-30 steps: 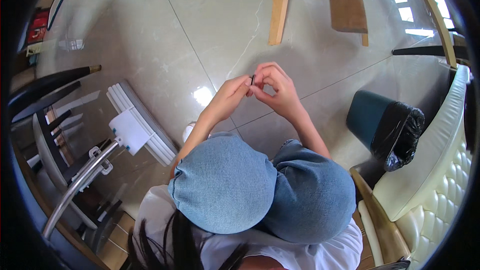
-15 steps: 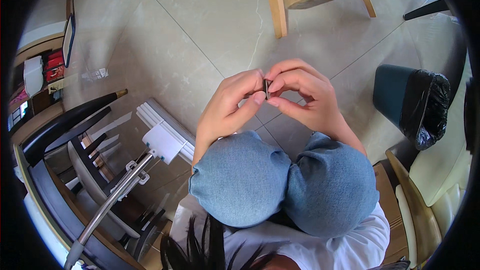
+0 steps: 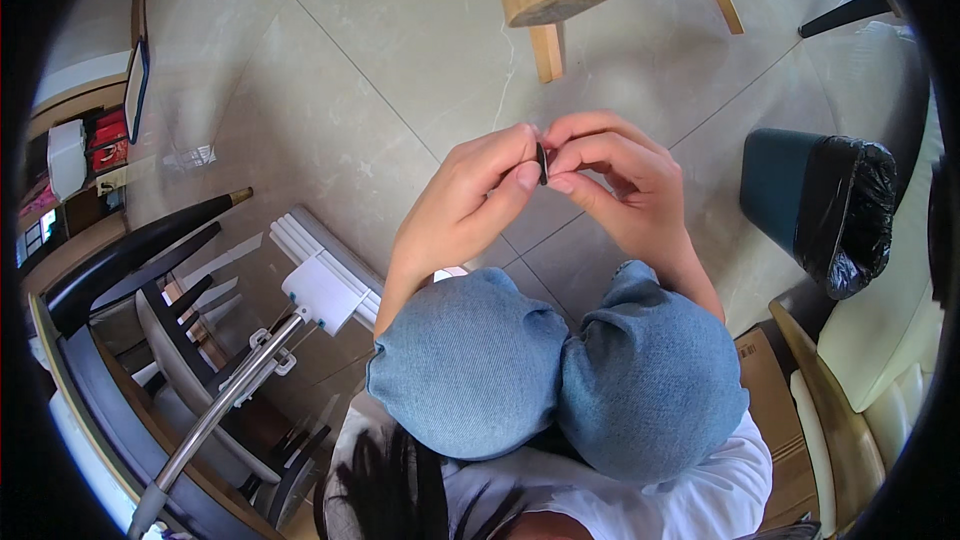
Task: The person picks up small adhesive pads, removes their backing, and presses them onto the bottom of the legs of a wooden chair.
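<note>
Both hands meet above my bent knees in blue denim (image 3: 465,370). My left hand (image 3: 465,200) pinches a small, thin, dark object (image 3: 541,163) between thumb and fingers. My right hand (image 3: 625,180) holds the same object from the other side, its fingertips curled around it. The object is narrow and mostly hidden by fingertips, so I cannot tell what it is.
A white squeeze mop (image 3: 325,285) leans at my left near dark chair legs (image 3: 140,240). A dark teal bin (image 3: 780,195) with a black liner stands right, beside a cream chair (image 3: 865,350). Wooden legs (image 3: 545,50) stand ahead on the tiled floor (image 3: 360,40).
Compared with a second ago, the hands appear larger, with their backs turned more upward, still pinching the dark object. The surroundings have shifted in view as the head moved.
</note>
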### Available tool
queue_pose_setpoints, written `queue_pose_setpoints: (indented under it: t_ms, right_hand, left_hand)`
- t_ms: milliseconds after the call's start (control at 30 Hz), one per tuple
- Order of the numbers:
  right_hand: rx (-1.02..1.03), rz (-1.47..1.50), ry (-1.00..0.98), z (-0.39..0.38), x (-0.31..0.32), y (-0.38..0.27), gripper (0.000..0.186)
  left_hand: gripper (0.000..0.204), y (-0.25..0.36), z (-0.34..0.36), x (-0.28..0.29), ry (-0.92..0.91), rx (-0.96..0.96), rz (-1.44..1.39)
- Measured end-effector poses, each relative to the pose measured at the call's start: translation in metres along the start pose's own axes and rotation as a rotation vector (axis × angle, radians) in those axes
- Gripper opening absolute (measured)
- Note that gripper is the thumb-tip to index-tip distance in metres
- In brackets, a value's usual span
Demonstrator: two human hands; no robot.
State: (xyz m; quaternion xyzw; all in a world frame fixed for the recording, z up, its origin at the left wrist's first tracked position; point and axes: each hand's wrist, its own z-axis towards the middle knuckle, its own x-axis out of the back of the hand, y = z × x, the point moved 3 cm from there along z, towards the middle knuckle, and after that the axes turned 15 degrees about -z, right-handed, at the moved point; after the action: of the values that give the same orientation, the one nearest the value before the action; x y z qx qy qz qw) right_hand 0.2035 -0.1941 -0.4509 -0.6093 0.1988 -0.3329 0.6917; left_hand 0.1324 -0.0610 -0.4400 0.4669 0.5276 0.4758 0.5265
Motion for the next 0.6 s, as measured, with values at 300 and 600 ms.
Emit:
queue_pose_setpoints:
  t_ms: [300,600]
  right_hand:
    - [-0.103,0.021,-0.038,-0.001,0.002,0.003,0.010]
    - [-0.087,0.040,-0.028,-0.001,0.005,-0.007,0.015]
  left_hand:
    - [0.017,-0.003,-0.003,-0.003,-0.041,0.034,0.041]
    - [0.013,-0.011,-0.005,-0.004,-0.013,0.020,-0.130]
